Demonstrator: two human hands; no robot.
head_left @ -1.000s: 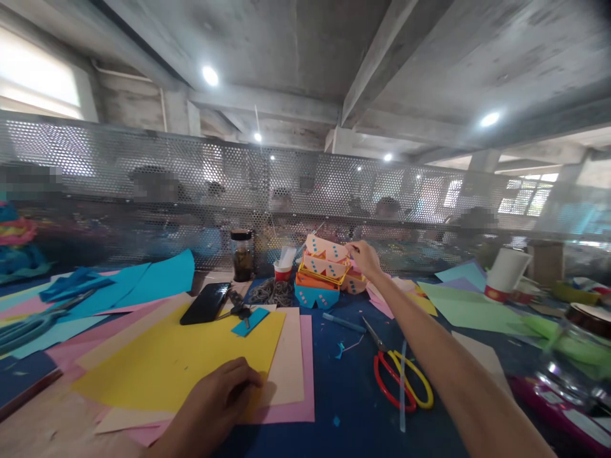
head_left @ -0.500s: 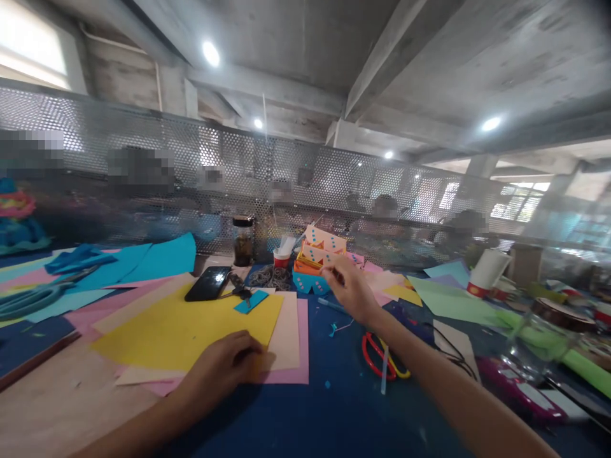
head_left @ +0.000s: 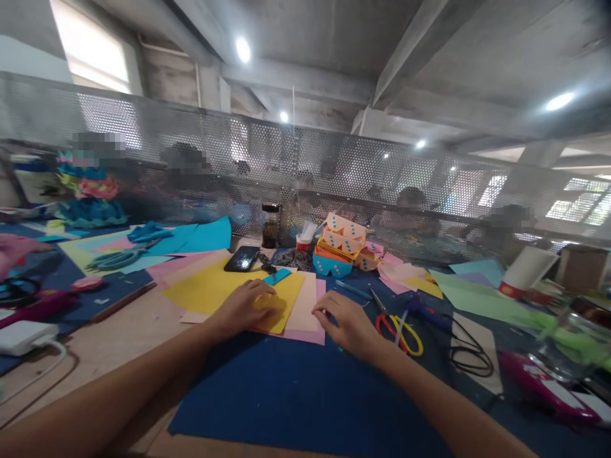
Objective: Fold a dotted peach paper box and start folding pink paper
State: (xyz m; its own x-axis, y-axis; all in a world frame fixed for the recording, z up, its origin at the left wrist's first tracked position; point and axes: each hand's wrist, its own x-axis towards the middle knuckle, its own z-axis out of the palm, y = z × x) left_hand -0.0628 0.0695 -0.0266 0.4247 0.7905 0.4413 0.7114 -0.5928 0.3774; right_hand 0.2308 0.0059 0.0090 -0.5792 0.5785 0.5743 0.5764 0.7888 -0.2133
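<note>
Nearest, on the blue mat [head_left: 286, 394], the loose paper stack looks apt to skew. The yellow sheet [head_left: 200, 289], peach sheet [head_left: 308, 302] and pink sheet [head_left: 312, 334] lie unfastened, so a push from one side alone could slide them out of line or crease a corner (the mat seems smooth). The left hand [head_left: 245, 305] lies palm down on the yellow sheet, fingers loosely spread and clasping nothing. The right hand [head_left: 346, 324] is half open, its fingertips touching the pink sheet's near edge with nothing pinched. Scissors [head_left: 401, 331] lie just beside it. Farther back sit a phone [head_left: 242, 258] and a pile of folded paper pieces [head_left: 341, 245].
</note>
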